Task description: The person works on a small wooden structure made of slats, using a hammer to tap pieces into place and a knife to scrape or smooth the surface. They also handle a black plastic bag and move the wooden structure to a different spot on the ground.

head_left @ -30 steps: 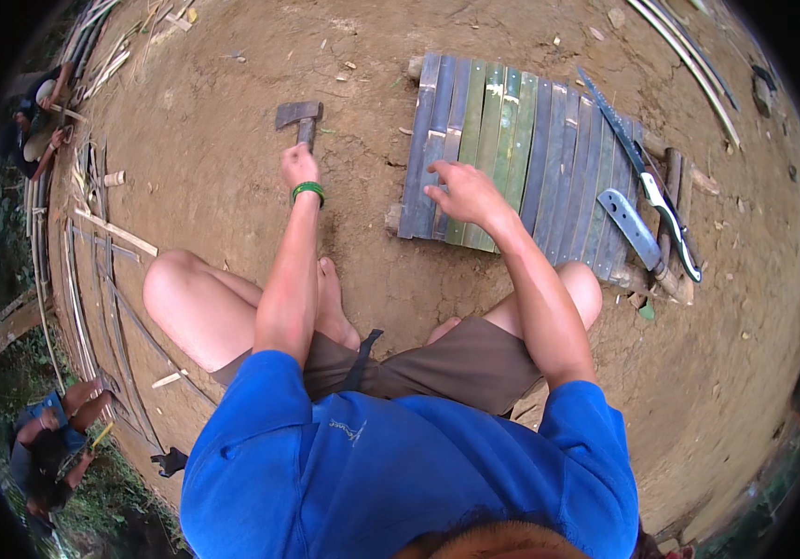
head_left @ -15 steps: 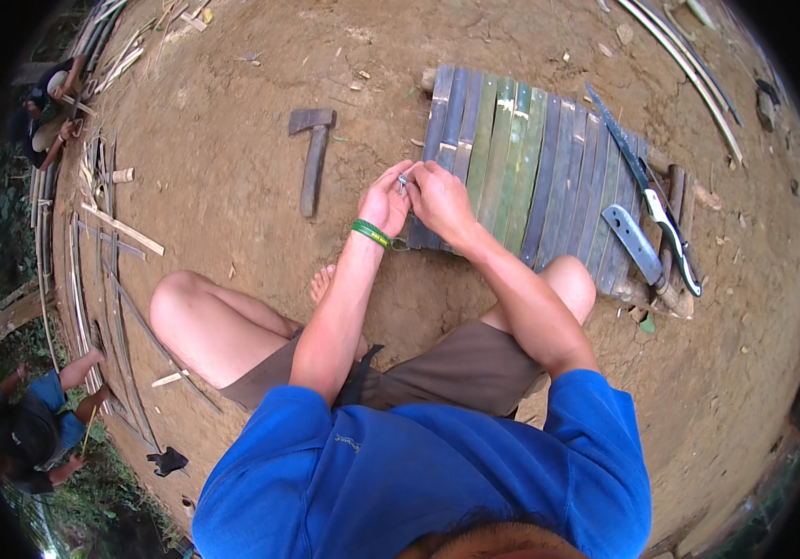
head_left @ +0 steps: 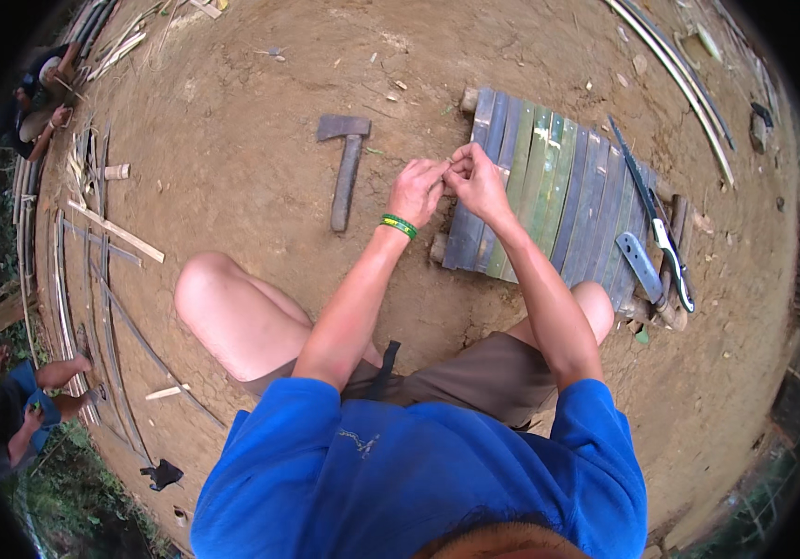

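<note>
Near the slatted panel, the right hand presses its fingertips together beside the curled left hand. What either hand holds, one cannot tell.

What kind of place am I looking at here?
Probably an outdoor work yard: bare earth underfoot, an axe lying on it, and a slatted panel beside the worker's hands.

Right grip, contents unclear (too small), pale strips cropped above
</note>
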`<state>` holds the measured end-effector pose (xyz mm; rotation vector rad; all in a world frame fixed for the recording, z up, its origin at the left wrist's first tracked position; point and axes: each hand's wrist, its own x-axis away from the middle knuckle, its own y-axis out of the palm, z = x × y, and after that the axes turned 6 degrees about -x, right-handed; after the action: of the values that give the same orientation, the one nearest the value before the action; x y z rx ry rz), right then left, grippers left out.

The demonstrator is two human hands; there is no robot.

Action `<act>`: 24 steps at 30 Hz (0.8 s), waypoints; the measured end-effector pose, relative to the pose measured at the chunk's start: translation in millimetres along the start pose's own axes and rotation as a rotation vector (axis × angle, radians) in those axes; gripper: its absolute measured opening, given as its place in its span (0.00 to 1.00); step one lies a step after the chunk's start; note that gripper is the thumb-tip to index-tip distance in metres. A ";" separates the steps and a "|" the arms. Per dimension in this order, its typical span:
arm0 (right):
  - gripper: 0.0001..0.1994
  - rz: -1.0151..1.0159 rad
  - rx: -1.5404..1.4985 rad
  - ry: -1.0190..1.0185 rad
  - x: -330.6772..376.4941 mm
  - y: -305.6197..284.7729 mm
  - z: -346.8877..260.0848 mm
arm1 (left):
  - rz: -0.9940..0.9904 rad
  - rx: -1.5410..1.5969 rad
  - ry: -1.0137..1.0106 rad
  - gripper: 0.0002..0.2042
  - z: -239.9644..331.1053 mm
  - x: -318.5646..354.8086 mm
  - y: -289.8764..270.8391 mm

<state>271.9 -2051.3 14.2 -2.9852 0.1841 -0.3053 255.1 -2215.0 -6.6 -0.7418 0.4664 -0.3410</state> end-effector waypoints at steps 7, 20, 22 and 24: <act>0.16 0.067 -0.148 0.167 -79.7 114.6 -10.0 | 0.352 0.601 -0.619 0.11 -125.0 -20.4 -54.9; 0.27 -0.002 0.562 0.305 -100.1 181.8 37.9 | 0.846 0.726 -0.628 0.10 -61.6 -155.6 -105.5; 0.29 -0.095 0.606 0.304 -100.0 134.8 32.9 | 0.830 0.820 -0.604 0.10 -42.8 -167.5 -101.3; 0.32 -0.174 0.530 0.347 -103.7 65.3 19.6 | 0.825 0.810 -0.562 0.09 -21.0 -179.9 -95.8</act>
<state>168.1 -2099.2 -34.3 -2.4077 -0.1106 -0.7592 79.6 -2211.4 98.9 0.1895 0.0437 0.4446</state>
